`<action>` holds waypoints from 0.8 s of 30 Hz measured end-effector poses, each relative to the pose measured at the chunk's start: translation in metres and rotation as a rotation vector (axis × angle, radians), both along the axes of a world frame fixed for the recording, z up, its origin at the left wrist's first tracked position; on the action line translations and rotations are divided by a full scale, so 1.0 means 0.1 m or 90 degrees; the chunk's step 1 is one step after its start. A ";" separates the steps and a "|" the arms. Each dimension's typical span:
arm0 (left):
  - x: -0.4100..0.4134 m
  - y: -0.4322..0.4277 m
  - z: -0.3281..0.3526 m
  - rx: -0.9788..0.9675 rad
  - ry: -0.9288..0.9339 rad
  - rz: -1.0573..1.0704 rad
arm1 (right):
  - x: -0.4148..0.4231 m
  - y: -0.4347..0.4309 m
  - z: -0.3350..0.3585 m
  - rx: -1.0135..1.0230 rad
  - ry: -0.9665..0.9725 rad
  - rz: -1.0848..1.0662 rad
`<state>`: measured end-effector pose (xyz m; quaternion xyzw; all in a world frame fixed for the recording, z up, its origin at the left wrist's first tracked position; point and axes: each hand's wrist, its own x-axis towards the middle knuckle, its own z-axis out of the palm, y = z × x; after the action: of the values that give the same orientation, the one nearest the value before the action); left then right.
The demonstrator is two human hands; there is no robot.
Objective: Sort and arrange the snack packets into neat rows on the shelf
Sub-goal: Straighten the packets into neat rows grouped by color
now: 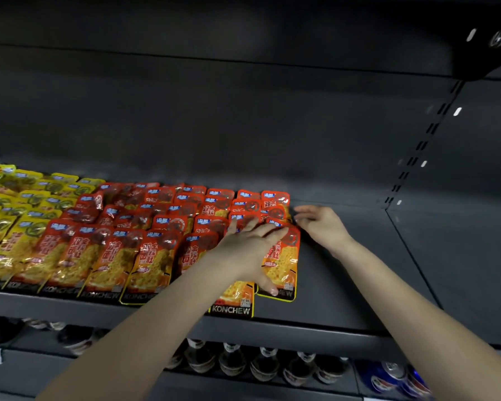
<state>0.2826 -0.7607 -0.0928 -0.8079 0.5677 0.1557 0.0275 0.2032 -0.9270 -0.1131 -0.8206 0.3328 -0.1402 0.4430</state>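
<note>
Red packets [156,256] roughly thirty; yellow packets [9,241] roughly fifteen; bottles [232,363] about six.

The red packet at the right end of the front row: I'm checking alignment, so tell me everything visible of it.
The red packet is a glossy flat pouch: red top, orange-yellow food picture, black yellow-edged bottom band. It lies slightly tilted on the grey shelf, its top over the packets behind. The left hand presses flat on it, thumb at its lower edge; the right hand is open beside its upper right corner.
</note>
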 end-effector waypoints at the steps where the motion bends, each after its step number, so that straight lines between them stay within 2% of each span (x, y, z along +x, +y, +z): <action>1: 0.00 0.00 0.02 0.016 0.012 -0.003 | 0.03 0.00 0.00 -0.003 0.002 0.007; 4: 0.00 0.01 0.05 0.043 0.048 -0.004 | 0.11 -0.02 0.00 -0.001 0.010 0.024; 7: 0.00 0.00 0.01 -0.003 0.076 0.013 | 0.18 -0.07 -0.02 0.022 0.009 0.035; 14: -0.06 -0.02 -0.21 -0.064 -0.040 0.044 | 0.29 -0.13 -0.06 0.094 -0.036 0.016; 19: -0.06 -0.02 -0.22 -0.060 -0.049 0.050 | 0.39 -0.11 -0.05 0.056 -0.055 -0.026; 24: -0.07 -0.01 -0.24 -0.077 -0.041 0.056 | 0.45 -0.15 -0.04 0.104 -0.041 -0.049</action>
<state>0.2761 -0.7620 -0.1165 -0.8368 0.5389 0.0964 -0.0101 0.2486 -0.9425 -0.1174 -0.7632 0.3600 -0.1559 0.5134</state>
